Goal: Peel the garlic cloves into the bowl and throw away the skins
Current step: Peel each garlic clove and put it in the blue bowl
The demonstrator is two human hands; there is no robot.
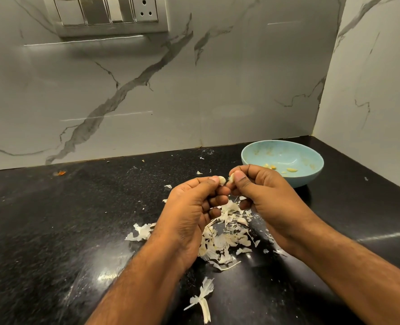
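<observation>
Both forearms reach forward and converge. The left hand (194, 207) has its fingers curled inward, thumb pressed to forefinger in a pinching grip. The right hand (262, 193) mirrors it, thumb and forefinger pinched, fingertips nearly touching the left's.

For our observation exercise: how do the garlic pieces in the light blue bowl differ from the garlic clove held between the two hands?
The yellowish garlic pieces lie loose in the light blue bowl; the whitish garlic clove is pinched above the black counter by the left hand and right hand. The bowl pieces look bare; the held clove still shows papery skin. Both are small garlic bits.
</observation>
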